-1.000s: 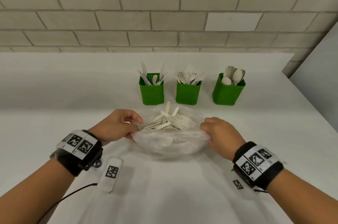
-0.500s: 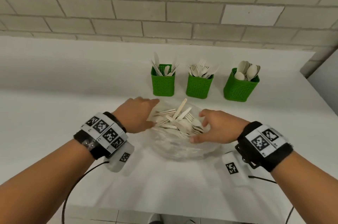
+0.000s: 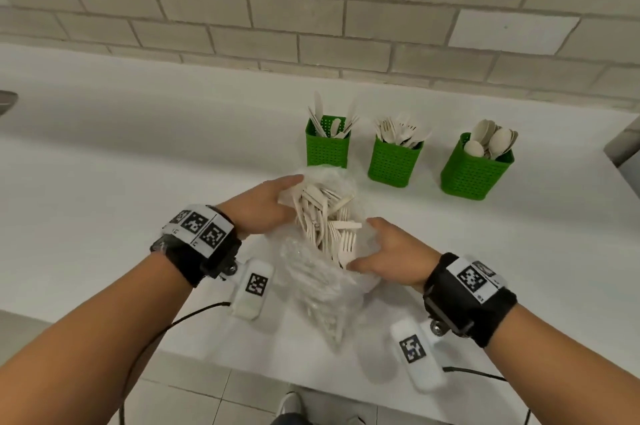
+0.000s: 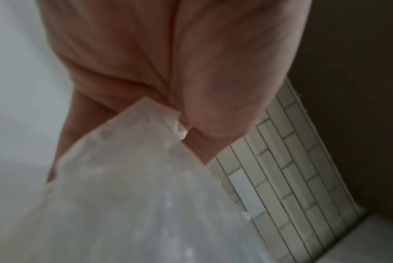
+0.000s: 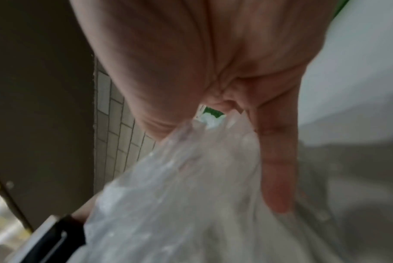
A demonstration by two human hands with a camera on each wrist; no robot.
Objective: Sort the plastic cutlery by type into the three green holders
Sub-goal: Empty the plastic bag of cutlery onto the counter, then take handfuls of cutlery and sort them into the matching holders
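A clear plastic bag [image 3: 311, 279] full of beige plastic cutlery [image 3: 325, 223] sits on the white table between my hands. My left hand [image 3: 287, 196] pinches the bag's left rim, and the left wrist view shows the film [image 4: 134, 195] tucked between thumb and fingers [image 4: 213, 110]. My right hand [image 3: 369, 246] grips the right side, and the bag [image 5: 180, 195] bunches under its fingers [image 5: 278, 169]. Behind stand three green holders: knives on the left [image 3: 327, 147], forks in the middle [image 3: 393, 164], spoons on the right [image 3: 474, 175].
A brick wall [image 3: 311, 8] backs the white table [image 3: 104, 182]. The table's front edge runs just below my wrists, with floor tiles [image 3: 207, 400] beneath. A grey panel [image 3: 627, 154] stands at the far right. Cables hang from both wrist cameras.
Both hands have closed in on the bag's mouth and gathered it up, so the cutlery now bunches upright between them. The bag sits nearer the table's front edge in view.
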